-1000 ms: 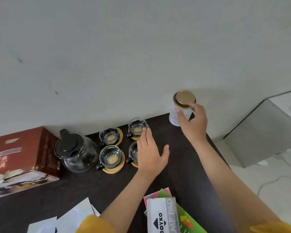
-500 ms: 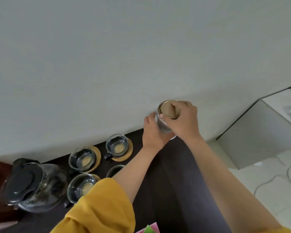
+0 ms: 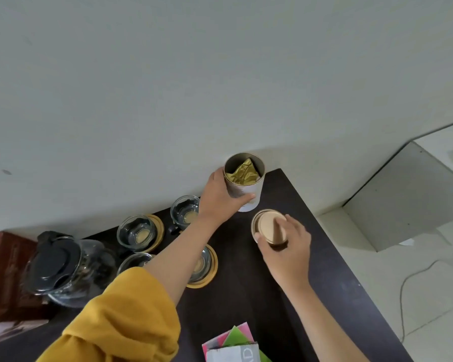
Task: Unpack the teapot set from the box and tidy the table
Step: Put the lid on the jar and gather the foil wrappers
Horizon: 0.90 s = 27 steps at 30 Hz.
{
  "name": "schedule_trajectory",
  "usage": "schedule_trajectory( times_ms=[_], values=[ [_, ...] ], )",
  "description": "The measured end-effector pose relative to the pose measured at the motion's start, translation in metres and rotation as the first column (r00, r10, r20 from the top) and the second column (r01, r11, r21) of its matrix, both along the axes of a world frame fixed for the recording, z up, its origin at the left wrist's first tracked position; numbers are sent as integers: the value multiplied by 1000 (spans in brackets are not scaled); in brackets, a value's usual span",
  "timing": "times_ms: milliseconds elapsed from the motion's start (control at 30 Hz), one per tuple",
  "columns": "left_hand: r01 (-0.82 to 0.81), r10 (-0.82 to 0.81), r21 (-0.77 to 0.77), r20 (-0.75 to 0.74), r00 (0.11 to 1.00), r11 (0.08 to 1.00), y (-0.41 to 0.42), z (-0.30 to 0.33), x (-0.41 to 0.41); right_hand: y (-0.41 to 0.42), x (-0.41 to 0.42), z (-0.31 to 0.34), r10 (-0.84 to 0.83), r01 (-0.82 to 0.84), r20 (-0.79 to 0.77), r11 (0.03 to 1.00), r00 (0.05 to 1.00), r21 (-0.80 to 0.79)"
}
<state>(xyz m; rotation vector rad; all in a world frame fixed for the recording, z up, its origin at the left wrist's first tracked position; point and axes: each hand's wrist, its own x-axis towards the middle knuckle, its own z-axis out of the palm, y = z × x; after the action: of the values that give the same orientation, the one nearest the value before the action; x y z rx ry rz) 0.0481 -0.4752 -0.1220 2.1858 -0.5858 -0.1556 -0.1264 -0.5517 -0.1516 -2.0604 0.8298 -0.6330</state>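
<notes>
Head view: lid (image 3: 269, 226) now off, held in right hand (image 3: 288, 250); left hand (image 3: 220, 198) grips the tin (image 3: 246, 190), gold packet (image 3: 243, 173) exposed, likely checking contents.

- Seeing 1 glass teapot (image 3: 71, 273) sitting on the tabletop (image 3: 246, 296).
- Counting 4 glass cups: (image 3: 136, 232), (image 3: 185, 211), (image 3: 135, 261), (image 3: 203, 265), the last two partly hiding behind an arm.
- Showing 3 wooden coasters for certain: (image 3: 158, 231), (image 3: 212, 270), one under the far cup.
- 1 open canister (image 3: 246, 189) standing, 1 lid (image 3: 268, 226) off.
- 1 red box (image 3: 5, 278).
- 2 hands working: (image 3: 220, 199), (image 3: 290, 252).
</notes>
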Motion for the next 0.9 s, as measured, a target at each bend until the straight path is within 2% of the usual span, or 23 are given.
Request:
schedule_trajectory(
  times_ms=[133,233,433,600,733,900],
  values=[
    [-5,6,29,-6,1000,1000,14,1,-1,20,0,-27,128,-138,-116,987,985,-81],
    [-5,5,27,-11,1000,1000,21,1,-1,29,5,-33,124,-142,-163,985,979,-100],
    [-22,23,21,-18,1000,1000,29,5,-10,34,3,-38,135,-154,-162,981,977,-114],
    [-176,177,90,0,984,980,53,12,-51,46,-12,-20,126,-135,-90,986,988,-100],
    [-246,245,7,65,967,969,93,19,-109,78,-39,3,124,-122,8,988,992,-95],
    [-315,320,-73,70,945,946,167,25,-184,140,-86,26,217,-209,102,974,971,-86]
  ],
)
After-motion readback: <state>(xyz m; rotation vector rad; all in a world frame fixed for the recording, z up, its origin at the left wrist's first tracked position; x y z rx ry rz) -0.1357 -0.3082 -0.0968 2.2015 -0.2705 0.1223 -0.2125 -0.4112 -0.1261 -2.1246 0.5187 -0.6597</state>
